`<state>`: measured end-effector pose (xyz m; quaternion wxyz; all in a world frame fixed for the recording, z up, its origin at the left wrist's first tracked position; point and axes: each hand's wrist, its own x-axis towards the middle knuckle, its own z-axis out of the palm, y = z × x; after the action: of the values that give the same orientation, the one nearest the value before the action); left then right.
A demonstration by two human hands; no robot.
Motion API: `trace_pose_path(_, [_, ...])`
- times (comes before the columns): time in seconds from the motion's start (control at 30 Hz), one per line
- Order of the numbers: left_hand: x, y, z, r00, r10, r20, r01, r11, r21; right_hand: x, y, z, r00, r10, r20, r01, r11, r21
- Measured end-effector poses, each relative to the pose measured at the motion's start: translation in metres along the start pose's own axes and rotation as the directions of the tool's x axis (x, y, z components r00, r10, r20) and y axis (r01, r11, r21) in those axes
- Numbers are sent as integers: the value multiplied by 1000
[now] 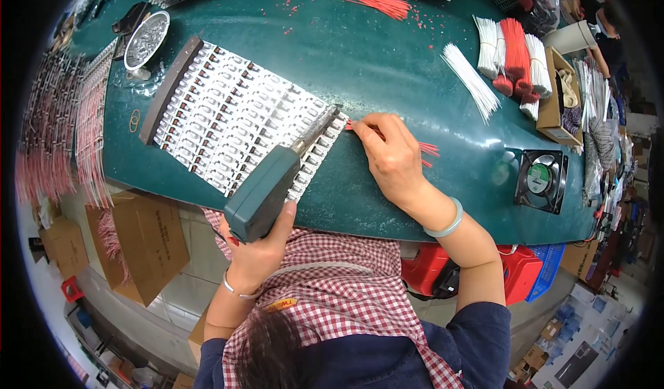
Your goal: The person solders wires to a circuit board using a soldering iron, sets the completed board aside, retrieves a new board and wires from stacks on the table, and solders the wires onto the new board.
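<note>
A white panel (242, 115) with rows of small metal parts lies slanted in front of me. Its far left edge sits against a dark bar (171, 91). My left hand (259, 254) is closed round a green soldering gun (264, 192), whose metal tip reaches the panel's upper right corner. My right hand (393, 155) pinches a red wire, its end at that same corner, close to the tip. More red wires (429, 149) stick out from behind this hand, on the table; how many it holds is hidden.
On the green table (332, 50) lie loose red wires (370, 0), white wires (470, 81) and tied red and white bundles (513, 46). A bowl of clear small parts (146, 41) stands at left, a black fan (541, 180) at right. Wired panels (90, 126) hang over the left edge.
</note>
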<state>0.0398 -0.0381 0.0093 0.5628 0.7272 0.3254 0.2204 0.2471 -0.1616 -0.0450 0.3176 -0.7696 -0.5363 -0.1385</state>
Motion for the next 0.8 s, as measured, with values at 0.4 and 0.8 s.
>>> trace_pose_path(0.4, [-7,0,-4,995,-96,6,96,993,-74,1,-4,-3,999,-16,-37,15,999,-42])
trace_pose_path(0.8, [-7,-7,-1,995,101,-9,-100,994,30,-4,-11,-1,1000,-7,-17,7,1000,21])
